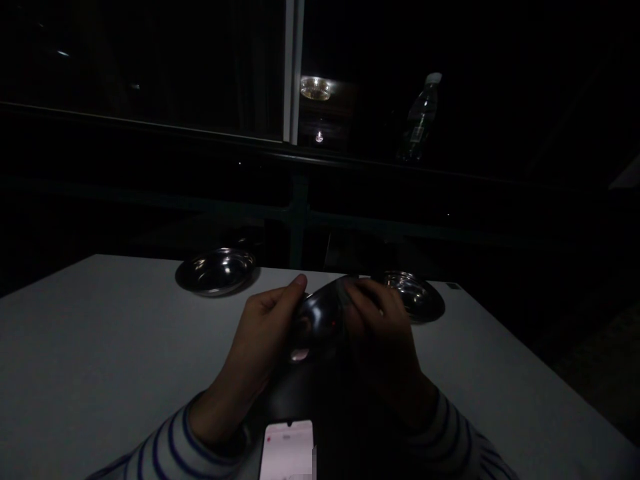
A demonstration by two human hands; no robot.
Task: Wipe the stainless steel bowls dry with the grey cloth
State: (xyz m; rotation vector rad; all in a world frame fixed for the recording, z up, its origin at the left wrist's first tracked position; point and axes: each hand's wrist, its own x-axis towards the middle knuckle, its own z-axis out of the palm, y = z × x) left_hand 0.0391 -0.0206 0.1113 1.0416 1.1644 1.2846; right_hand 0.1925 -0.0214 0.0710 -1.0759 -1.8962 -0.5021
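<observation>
A shiny metal bowl (320, 327) is held up, tilted, above the table between both hands. My left hand (265, 323) is closed on the bowl's left side, its thumb up at the rim. My right hand (383, 323) has bent fingers at the bowl's right edge; the dark hides whether anything thin lies under the fingertips. Two similar metal bowls stand near the table's far edge: one bowl (216, 272) at the left, another bowl (420, 300) at the right, partly behind my right hand. A lit phone (289, 450) is below the held bowl, cut off by the picture's bottom edge.
The white table (100, 360) fills the lower view and its far edge lies just beyond the bowls. Farther back, a plastic bottle (423, 117) stands near a dark window with a pale frame (293, 73). The room is very dim.
</observation>
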